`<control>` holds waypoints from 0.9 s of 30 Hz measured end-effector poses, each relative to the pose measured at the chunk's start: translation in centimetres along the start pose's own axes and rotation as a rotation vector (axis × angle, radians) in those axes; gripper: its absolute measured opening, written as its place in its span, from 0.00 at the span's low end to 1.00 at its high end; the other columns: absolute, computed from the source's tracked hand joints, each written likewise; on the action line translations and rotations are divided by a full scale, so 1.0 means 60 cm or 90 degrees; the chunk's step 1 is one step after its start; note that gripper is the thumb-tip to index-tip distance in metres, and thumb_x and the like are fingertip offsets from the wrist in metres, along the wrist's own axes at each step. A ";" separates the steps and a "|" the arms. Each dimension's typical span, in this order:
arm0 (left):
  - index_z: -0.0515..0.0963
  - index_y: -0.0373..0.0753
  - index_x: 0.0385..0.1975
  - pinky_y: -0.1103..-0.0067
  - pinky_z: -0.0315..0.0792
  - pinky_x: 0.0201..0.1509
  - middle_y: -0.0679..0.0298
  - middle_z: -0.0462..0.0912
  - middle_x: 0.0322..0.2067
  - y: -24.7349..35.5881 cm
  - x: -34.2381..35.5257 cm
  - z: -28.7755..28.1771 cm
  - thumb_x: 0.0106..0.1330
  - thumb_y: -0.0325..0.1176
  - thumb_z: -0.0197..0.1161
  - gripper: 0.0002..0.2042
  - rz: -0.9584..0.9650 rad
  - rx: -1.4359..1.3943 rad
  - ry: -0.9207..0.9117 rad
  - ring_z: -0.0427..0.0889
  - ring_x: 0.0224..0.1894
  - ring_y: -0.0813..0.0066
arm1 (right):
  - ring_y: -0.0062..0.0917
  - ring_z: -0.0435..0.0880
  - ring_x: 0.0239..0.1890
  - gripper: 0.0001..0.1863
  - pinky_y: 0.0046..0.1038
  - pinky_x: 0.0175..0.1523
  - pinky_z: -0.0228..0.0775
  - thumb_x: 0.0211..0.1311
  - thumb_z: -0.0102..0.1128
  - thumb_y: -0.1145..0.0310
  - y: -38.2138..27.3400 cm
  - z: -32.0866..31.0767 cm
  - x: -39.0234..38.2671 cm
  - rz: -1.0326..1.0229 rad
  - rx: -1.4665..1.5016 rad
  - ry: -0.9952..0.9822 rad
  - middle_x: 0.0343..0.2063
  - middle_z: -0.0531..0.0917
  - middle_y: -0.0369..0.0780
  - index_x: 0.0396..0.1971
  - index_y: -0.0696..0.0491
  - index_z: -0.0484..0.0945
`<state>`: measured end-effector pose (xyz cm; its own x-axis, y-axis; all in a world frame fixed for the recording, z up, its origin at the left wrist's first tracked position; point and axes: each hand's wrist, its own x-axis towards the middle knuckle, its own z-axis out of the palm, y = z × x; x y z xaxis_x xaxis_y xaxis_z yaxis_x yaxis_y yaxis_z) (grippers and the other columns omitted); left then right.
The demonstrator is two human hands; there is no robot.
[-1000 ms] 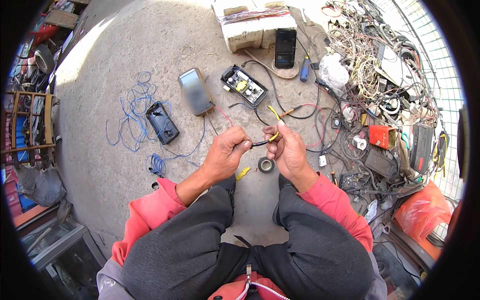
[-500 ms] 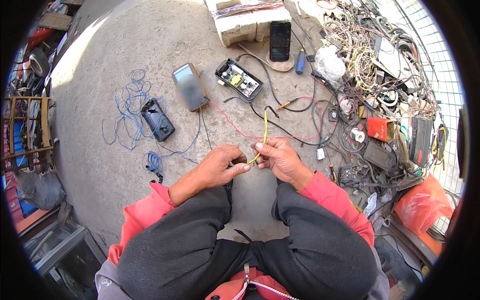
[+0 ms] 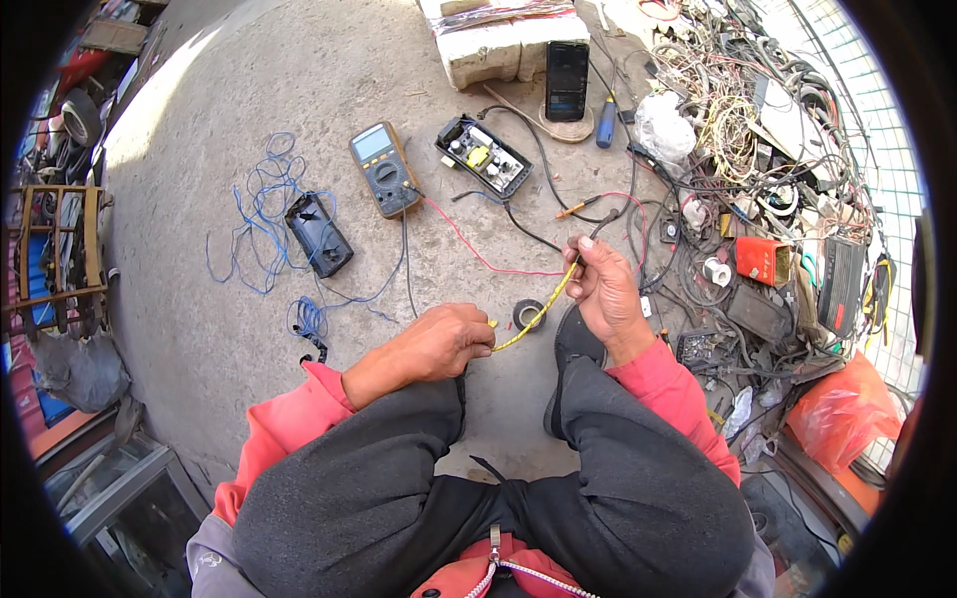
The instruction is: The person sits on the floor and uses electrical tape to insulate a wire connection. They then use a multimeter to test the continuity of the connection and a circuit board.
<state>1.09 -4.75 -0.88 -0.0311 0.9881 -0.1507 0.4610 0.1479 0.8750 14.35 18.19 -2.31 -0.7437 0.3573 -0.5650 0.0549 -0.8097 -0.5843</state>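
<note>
A thin yellow cord [image 3: 541, 315] with dark flecks curves between my two hands above the concrete. My left hand [image 3: 444, 341] is closed, pinching its lower end. With thumb and fingertips, my right hand [image 3: 610, 294] pinches the upper end, where a dark cable end shows just above the fingers; whether the two are joined, I cannot tell. Just behind the cord a roll of black tape [image 3: 539, 326] lies on the ground. Farther off, a multimeter [image 3: 385, 171] with a red and a black lead lies beside an opened black case [image 3: 485, 157] holding a circuit board.
An empty black case half [image 3: 319, 235] and tangled blue wire [image 3: 261, 214] lie to the left. At the back are a white block [image 3: 498, 50], a phone [image 3: 566, 82] and a blue-handled screwdriver [image 3: 605, 124]. Piled cables and scrap [image 3: 738, 130] fill the right, near an orange bag [image 3: 842, 414].
My right hand has moved right and up, drawing the yellow cord out between my hands. The tape roll has come into sight. My left hand has barely moved.
</note>
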 end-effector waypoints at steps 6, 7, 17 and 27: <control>0.81 0.37 0.33 0.64 0.73 0.42 0.55 0.79 0.29 -0.010 -0.004 0.017 0.58 0.31 0.65 0.06 0.007 0.004 0.006 0.79 0.38 0.52 | 0.13 0.71 0.24 0.11 0.17 0.26 0.63 0.68 0.58 0.61 -0.021 -0.032 0.011 -0.056 0.006 0.137 0.28 0.78 0.34 0.36 0.54 0.77; 0.82 0.37 0.34 0.64 0.73 0.42 0.55 0.79 0.29 -0.010 -0.003 0.020 0.59 0.31 0.65 0.07 0.007 0.001 0.022 0.79 0.39 0.52 | 0.13 0.71 0.24 0.11 0.17 0.25 0.63 0.68 0.58 0.61 -0.024 -0.033 0.009 -0.069 -0.028 0.125 0.27 0.78 0.34 0.36 0.54 0.77; 0.79 0.32 0.45 0.77 0.74 0.46 0.61 0.83 0.35 -0.010 0.017 -0.001 0.73 0.38 0.55 0.15 -0.232 -0.387 0.222 0.81 0.38 0.73 | 0.13 0.76 0.21 0.12 0.17 0.24 0.69 0.66 0.61 0.65 0.000 0.046 -0.048 0.013 -0.337 -0.130 0.24 0.80 0.35 0.32 0.59 0.80; 0.75 0.32 0.53 0.79 0.73 0.49 0.64 0.81 0.43 0.015 0.038 -0.022 0.71 0.35 0.60 0.17 -0.169 -0.555 0.237 0.77 0.42 0.80 | 0.11 0.72 0.22 0.12 0.19 0.25 0.66 0.64 0.64 0.64 0.056 0.064 -0.060 0.113 -0.504 -0.292 0.20 0.76 0.30 0.36 0.58 0.82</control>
<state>0.23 -2.29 0.15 -0.3855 0.8462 -0.3679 -0.4123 0.1987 0.8891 14.65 12.43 -0.01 -0.8624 -0.0965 -0.4969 0.5053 -0.2217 -0.8340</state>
